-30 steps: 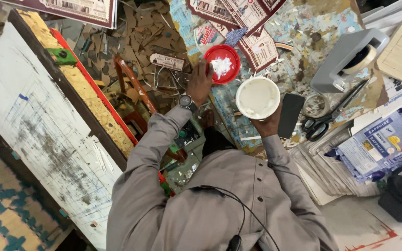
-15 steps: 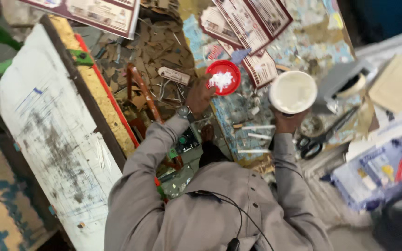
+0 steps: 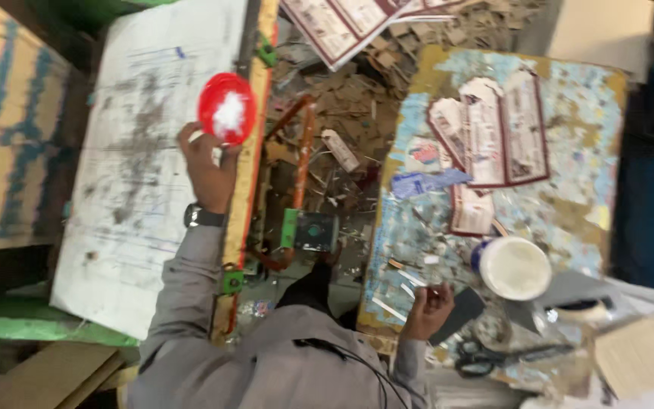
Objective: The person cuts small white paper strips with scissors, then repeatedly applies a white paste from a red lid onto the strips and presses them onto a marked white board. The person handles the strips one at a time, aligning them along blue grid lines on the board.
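Clutter fills a cramped workshop: a white, smudged board (image 3: pixel 145 174) lies at the left, scrap cardboard in the middle, and a paint-flecked worktop (image 3: pixel 569 204) with printed cards (image 3: pixel 493 136) at the right. Above the board, the left hand (image 3: pixel 210 163) holds a red lid (image 3: pixel 227 107) smeared inside with white paste, fingers gripping its lower edge. On the worktop the right hand (image 3: pixel 429 307) rests curled; what it holds cannot be told. Just beside it stands a white tub (image 3: pixel 514 267).
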